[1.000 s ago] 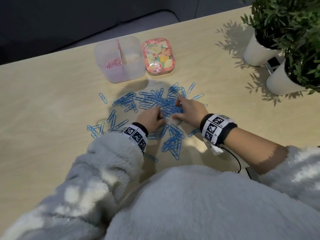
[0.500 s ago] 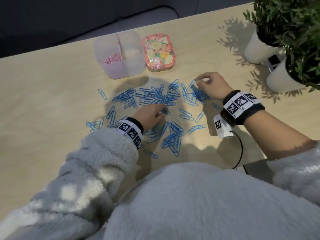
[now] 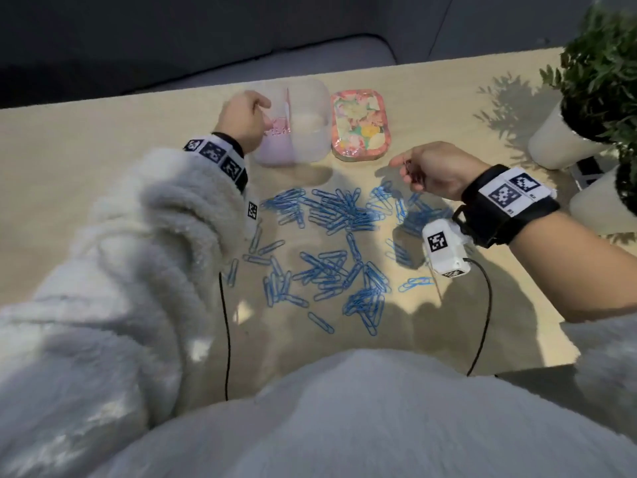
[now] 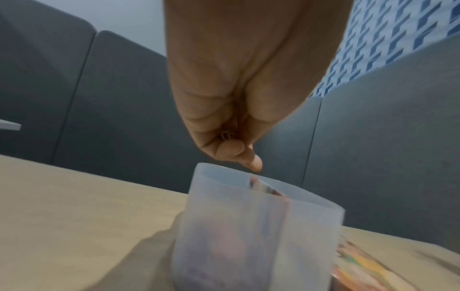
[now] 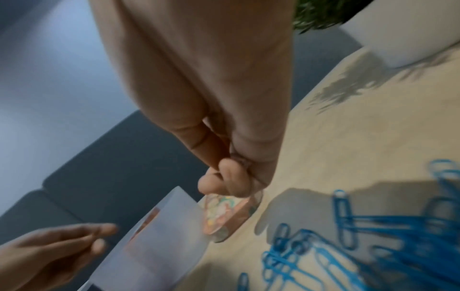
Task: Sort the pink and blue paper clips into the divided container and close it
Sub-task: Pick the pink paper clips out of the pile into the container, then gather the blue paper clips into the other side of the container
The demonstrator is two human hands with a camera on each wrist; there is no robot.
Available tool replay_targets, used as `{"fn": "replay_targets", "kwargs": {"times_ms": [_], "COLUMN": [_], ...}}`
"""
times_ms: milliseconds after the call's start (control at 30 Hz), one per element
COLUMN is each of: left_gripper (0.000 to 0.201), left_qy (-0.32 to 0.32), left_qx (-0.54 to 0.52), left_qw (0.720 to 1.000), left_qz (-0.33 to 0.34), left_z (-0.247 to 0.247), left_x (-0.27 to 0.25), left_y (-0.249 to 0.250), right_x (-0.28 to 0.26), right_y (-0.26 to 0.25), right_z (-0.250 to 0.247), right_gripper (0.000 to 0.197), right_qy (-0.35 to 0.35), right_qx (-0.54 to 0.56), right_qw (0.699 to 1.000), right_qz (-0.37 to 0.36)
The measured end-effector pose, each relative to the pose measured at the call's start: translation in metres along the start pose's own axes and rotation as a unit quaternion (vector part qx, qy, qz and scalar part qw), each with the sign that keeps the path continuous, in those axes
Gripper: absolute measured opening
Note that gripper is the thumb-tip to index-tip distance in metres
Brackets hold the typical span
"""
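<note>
Many clips: blue paper clips [image 3: 331, 243] lie loose and overlapping on the table [image 3: 103, 139], in a broad scatter between the person's body and the container, thickest in a band across the middle and in a clump nearer the body
Clip look: slim wire loops, bright blue; several are hooked through one another
Container: divided container [image 3: 310, 122] stands upright at the far side of the table, frosted and see-through, rounded corners, open at the top, with a thin pink divider across it
Left compartment: pink paper clips [image 3: 277, 127] sit in a heap at the bottom
Right compartment: looks pale inside; what it holds is too blurred to tell
Lid: a pink lid [image 3: 360, 127] printed with a colourful pattern lies flat just beside the container, on its right
Left hand: left hand [image 3: 243, 120] is over the left rim of the container, fingers bunched; the left wrist view shows a small pinkish clip pinched at the fingertips [image 4: 255, 161]
Right hand: right hand [image 3: 437, 174] hangs above the right end of the scatter, near the lid, thumb and fingers closed on a few thin clips, probably pink
Edge of table: two potted plants [image 3: 599, 74] in white pots stand at the far right
</note>
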State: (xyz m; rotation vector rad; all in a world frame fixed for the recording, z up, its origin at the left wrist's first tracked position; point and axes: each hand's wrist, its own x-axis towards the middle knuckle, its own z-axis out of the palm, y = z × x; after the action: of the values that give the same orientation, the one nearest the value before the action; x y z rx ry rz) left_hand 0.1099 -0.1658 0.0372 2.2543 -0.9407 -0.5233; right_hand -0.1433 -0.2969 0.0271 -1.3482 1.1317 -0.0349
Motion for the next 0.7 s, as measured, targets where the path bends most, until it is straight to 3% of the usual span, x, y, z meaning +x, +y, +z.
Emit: {"fn": "replay_targets", "kwargs": {"times_ms": [133, 200, 300, 367, 467, 567, 633, 700], "left_gripper": [0.033, 0.019, 0.021, 0.029, 0.027, 0.027, 0.028, 0.028], "left_qy": [-0.014, -0.050, -0.055, 0.001, 0.083, 0.034, -0.023, -0.045], "left_qx": [0.042, 0.087, 0.060, 0.005, 0.011, 0.060, 0.092, 0.101], "left_qw": [0.999, 0.995, 0.996, 0.999, 0.994, 0.998, 0.994, 0.988], "left_qz": [-0.021, 0.000, 0.029, 0.037, 0.076, -0.002, -0.060, -0.105], "left_z": [0.004, 0.007, 0.002, -0.006, -0.017, -0.024, -0.025, -0.026], "left_x": [0.022, 0.025, 0.019, 0.009, -0.019, -0.059, -0.087, -0.114], "left_y": [0.002, 0.002, 0.000, -0.010, -0.039, -0.073, -0.093, -0.110], "right_x": [0.007, 0.018, 0.035, 0.044, 0.050, 0.056, 0.062, 0.064], "right_y": [-0.027, -0.043, -0.073, -0.094, -0.116, -0.121, -0.116, -0.109], "right_z": [0.027, 0.045, 0.074, 0.096, 0.131, 0.162, 0.176, 0.181], "right_gripper": [0.034, 0.035, 0.033, 0.035, 0.036, 0.031, 0.017, 0.021], "right_qy": [-0.034, -0.034, -0.021, -0.010, -0.029, -0.056, -0.032, -0.034], "right_qx": [-0.016, -0.011, -0.002, -0.018, 0.028, 0.090, 0.049, -0.022], "right_qw": [0.999, 0.999, 0.997, 0.994, 0.992, 0.986, 0.985, 0.982], "right_qz": [-0.031, -0.041, -0.074, -0.103, -0.120, -0.127, -0.161, -0.183]}}
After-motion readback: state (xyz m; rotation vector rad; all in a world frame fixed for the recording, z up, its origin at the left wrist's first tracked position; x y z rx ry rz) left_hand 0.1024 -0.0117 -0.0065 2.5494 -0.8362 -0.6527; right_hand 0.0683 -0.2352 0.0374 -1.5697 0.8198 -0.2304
